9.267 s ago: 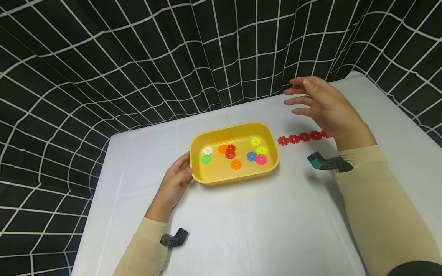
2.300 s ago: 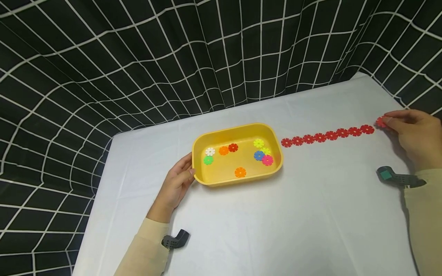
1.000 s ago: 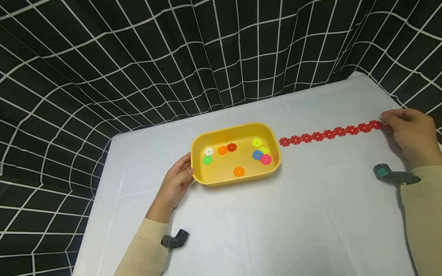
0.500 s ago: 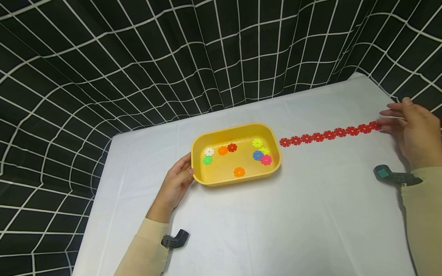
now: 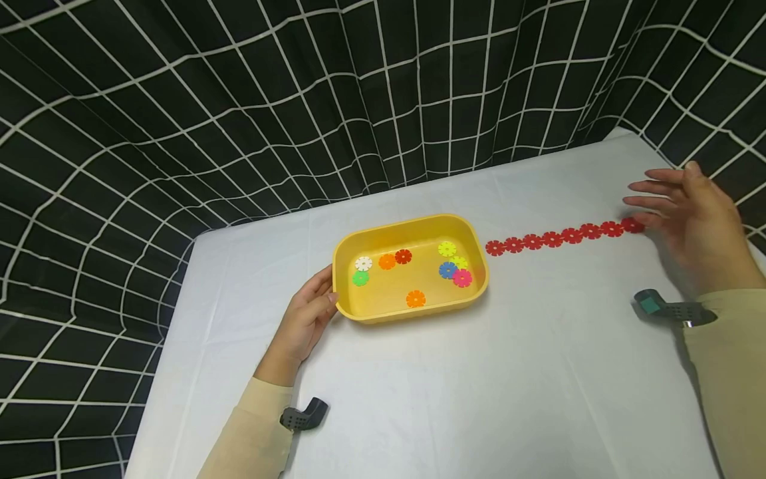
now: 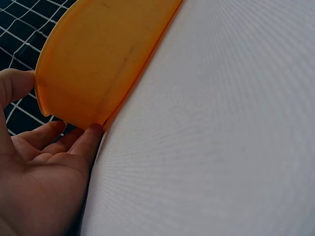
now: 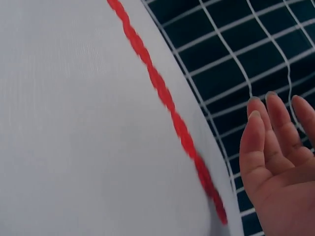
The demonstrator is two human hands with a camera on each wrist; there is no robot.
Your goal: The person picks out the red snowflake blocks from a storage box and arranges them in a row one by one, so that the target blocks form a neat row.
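Note:
In the head view my left hand (image 5: 304, 318) holds the left end of a yellow plastic tray (image 5: 383, 314), thumb at its rim and fingers against the outer side. The left wrist view shows the same grip on the tray (image 6: 93, 64). Several notched snowflake discs lie inside, among them a red disc (image 5: 403, 256), a white disc (image 5: 363, 264) and a blue disc (image 5: 448, 270). To the right, red snowflake discs (image 5: 552, 239) form a long row on the cloth. My right hand (image 5: 697, 226), fingers spread and holding nothing, hovers over that row's right end, partly hiding it.
A white cloth (image 5: 455, 399) covers the table. Black curtain with white grid lines (image 5: 407, 93) rises behind and on both sides. Inside the tray an orange disc (image 5: 415, 299) lies near the front wall, and a pink disc (image 5: 462, 278) at the right.
Red discs have left the tray and the row has lengthened rightward. My right hand set a red disc at its right end, let go and moved slightly left. The left hand stays put.

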